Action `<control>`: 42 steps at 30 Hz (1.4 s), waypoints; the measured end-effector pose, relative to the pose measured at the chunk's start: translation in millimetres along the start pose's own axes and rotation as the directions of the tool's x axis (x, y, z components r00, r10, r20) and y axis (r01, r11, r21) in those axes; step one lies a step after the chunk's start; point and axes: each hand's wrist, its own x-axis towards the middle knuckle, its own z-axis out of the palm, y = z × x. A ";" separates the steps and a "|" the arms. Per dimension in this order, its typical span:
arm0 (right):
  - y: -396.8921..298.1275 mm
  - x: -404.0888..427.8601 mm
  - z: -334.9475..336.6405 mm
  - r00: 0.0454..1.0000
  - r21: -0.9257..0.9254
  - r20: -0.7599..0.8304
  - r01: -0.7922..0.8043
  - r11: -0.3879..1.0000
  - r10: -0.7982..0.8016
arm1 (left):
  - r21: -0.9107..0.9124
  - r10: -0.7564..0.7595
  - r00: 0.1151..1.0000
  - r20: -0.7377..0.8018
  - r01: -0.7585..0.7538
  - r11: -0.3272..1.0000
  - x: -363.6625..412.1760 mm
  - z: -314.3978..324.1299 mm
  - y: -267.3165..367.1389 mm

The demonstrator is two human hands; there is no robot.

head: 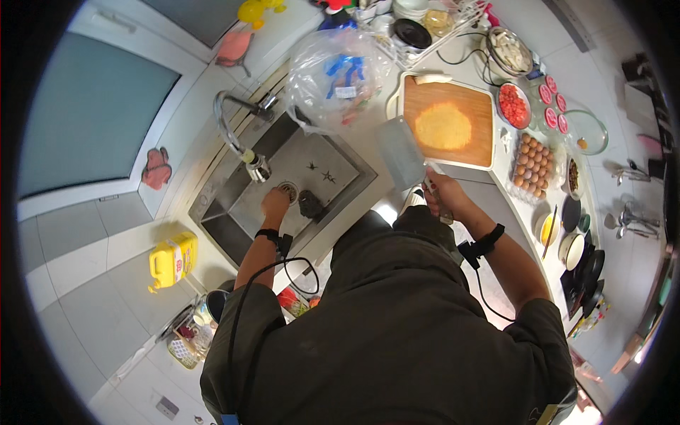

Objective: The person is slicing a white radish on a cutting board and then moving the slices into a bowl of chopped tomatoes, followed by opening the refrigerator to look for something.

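Observation:
My right hand (pixel 445 197) grips the handle of a cleaver (pixel 399 151). Its broad grey blade hangs beside the cutting board (pixel 481 143), over the counter's front edge. My left hand (pixel 275 203) is down in the steel sink (pixel 297 154), right at the drain strainer (pixel 288 192). Its fingers are curled, and whether they hold anything is hidden. A dark scouring pad or cloth (pixel 309 204) lies just right of the drain. Small dark scraps (pixel 328 176) sit farther up the basin. The chrome faucet (pixel 258 167) reaches over the sink near my left hand.
A clear plastic bag (pixel 337 79) slumps between sink and board. Along the right counter stand a bowl of chopped red pieces (pixel 512 105), a tray of eggs (pixel 533 164), a glass bowl (pixel 589 133) and pans (pixel 592 271). A yellow jug (pixel 174 260) stands left of the sink.

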 end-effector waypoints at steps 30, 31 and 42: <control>46.8 18.6 -299.8 0.807 -0.681 -0.380 0.088 0.727 -0.453 | 0.284 0.745 0.630 -0.219 -0.689 0.666 49.2 -138.1 614.8; 47.2 18.9 -299.6 0.807 -0.675 -0.382 0.088 0.733 -0.449 | 0.313 0.767 0.600 -0.226 -0.701 0.641 52.2 -139.5 615.5; 41.3 14.4 -282.0 0.797 -0.422 -0.505 0.106 0.900 -0.331 | -0.779 0.693 0.717 -0.076 -0.477 0.408 31.4 -89.3 552.9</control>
